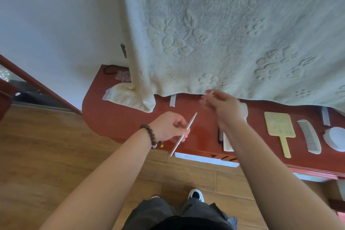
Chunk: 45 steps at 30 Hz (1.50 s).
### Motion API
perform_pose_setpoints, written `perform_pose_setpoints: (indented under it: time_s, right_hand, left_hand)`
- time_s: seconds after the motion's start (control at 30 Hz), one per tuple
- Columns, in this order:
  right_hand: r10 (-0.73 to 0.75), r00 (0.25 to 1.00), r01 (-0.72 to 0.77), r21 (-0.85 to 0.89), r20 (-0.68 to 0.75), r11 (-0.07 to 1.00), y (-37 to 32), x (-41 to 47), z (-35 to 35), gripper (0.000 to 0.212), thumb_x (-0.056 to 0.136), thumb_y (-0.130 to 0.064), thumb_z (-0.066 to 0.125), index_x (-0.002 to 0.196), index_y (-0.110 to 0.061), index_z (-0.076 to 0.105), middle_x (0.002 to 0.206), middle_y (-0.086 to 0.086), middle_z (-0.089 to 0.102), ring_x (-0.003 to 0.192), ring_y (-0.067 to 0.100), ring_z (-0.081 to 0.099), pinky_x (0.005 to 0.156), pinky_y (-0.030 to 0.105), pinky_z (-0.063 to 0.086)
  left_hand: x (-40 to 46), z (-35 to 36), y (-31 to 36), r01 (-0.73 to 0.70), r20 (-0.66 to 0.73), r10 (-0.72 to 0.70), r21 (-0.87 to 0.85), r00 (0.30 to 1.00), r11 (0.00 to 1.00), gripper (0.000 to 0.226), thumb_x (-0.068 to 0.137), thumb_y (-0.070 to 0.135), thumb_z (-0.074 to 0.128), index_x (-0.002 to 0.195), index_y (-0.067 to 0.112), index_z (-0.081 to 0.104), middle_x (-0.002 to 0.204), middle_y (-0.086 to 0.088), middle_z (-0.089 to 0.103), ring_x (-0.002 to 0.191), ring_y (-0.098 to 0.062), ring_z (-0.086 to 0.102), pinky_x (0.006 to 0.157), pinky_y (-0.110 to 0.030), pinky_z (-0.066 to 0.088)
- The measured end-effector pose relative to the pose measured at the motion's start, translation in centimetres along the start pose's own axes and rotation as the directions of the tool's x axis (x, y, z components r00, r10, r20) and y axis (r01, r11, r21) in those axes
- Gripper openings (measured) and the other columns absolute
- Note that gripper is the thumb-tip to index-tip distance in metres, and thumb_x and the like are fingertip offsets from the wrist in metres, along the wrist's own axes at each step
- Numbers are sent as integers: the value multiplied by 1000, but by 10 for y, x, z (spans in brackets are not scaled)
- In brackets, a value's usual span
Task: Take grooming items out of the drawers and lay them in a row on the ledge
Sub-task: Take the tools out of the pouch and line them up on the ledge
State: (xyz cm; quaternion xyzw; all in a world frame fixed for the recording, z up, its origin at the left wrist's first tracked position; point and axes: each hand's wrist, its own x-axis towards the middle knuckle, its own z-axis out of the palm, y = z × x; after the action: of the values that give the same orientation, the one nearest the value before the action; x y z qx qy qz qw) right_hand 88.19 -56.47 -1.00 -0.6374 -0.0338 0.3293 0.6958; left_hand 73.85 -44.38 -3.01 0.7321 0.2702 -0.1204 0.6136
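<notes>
My left hand (170,126) pinches a long thin silver metal tool (183,133), held slanted above the front of the red-brown ledge (115,115). My right hand (222,107) is raised over the ledge and blurred; a small pale thin item (210,93) shows at its fingertips. On the ledge to the right lie, side by side, a pale flat item (228,144) partly under my right arm, thin dark sticks (220,136), a yellow hand mirror (280,127), a pale comb (309,136) and a round white item (337,139).
A cream embossed towel (224,33) hangs over the back of the ledge, its corner resting on the surface. A white drawer edge (206,158) juts out below the ledge front. A black cord (110,70) and clear wrapper (123,75) lie at the far left. Wooden floor lies below.
</notes>
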Motion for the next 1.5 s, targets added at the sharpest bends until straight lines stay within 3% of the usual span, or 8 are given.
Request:
perform_pose_setpoints:
  time_s: [0.07,0.23,0.57,0.83,0.93,1.03,1.3,1.5]
  right_hand:
    - [-2,999,3,19,-44,1000,-15,13,-13,9,87,1,62,90,-6,67,79,10,66,67,17,71,69,25,58]
    - [56,995,-41,-166,82,985,-12,8,-17,20,86,-5,67,105,-10,66,88,11,73,77,22,72,71,29,60]
    - [107,990,-99,-86,95,991,15,6,-16,13,93,-6,57,103,-5,65,92,13,68,80,24,70,77,30,59]
    - [163,986,-146,-270,41,952,48,29,-12,10,88,-3,63,98,-5,64,82,13,66,68,18,68,69,29,60]
    - [172,985,-163,-367,-9,916,62,38,-5,8,85,-2,64,87,-10,65,76,13,66,66,19,67,70,32,60]
    - [133,989,-145,-524,-61,839,77,45,4,10,81,-5,68,81,-15,65,78,7,67,67,20,66,74,38,58]
    - [21,995,-88,-786,-96,611,93,50,18,8,81,-13,69,87,-15,65,66,-13,55,64,5,52,58,23,40]
    - [2,994,-88,-791,-109,606,96,50,18,10,79,-13,72,84,-15,64,66,-11,54,69,12,55,61,24,39]
  left_hand:
    - [-8,3,-12,38,-10,-39,-39,999,999,12,86,10,69,95,2,68,85,-11,74,80,-21,73,73,-36,61]
    - [1,9,-9,16,-77,-33,-212,997,977,12,86,8,68,97,1,69,87,-15,73,80,-20,73,72,-32,60]
    - [24,12,-15,34,-124,-80,-338,989,941,11,84,6,70,95,3,70,86,-11,72,79,-19,71,75,-39,60]
    - [62,6,-25,78,-387,-49,62,921,995,15,79,20,76,91,12,69,90,-3,68,78,-19,69,63,-34,61]
    - [74,4,-27,101,-439,-8,189,898,977,18,77,24,77,90,15,67,88,3,63,79,-17,66,71,-35,59]
    - [80,5,-27,149,-472,12,301,882,942,20,78,27,76,91,15,66,87,6,60,82,-12,58,74,-23,46]
    - [89,13,-35,260,-517,-29,381,855,887,24,81,32,74,91,13,64,90,-3,69,87,-21,64,74,-30,50]
    - [87,15,-40,286,-556,-48,350,830,892,24,81,32,73,90,13,63,87,-3,68,86,-22,64,68,-28,44]
